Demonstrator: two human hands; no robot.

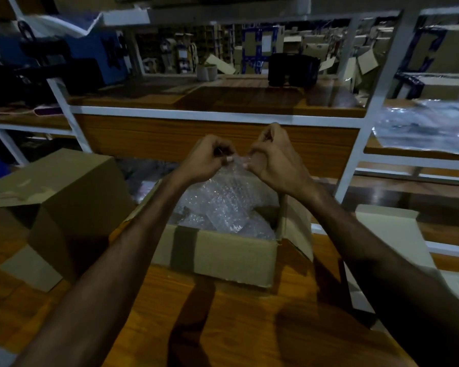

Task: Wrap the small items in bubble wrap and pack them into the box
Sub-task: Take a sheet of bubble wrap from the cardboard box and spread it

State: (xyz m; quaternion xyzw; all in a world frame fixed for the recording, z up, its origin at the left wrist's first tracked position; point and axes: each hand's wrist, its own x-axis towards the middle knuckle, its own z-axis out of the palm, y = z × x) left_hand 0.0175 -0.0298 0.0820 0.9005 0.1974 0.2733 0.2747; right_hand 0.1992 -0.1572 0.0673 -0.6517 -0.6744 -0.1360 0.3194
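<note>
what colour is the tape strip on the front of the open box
Dull grey-brown tape strip, darker than the tan open box; head view.

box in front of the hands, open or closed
Open: the box has its flaps folded out, with bubble wrap showing inside.

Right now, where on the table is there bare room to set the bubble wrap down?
Bare wood lies in front of the open box, between the forearms. Both hands, left and right, pinch the bubble wrap over the box. It is crowded left by the big carton and right by a flat white box.
</note>
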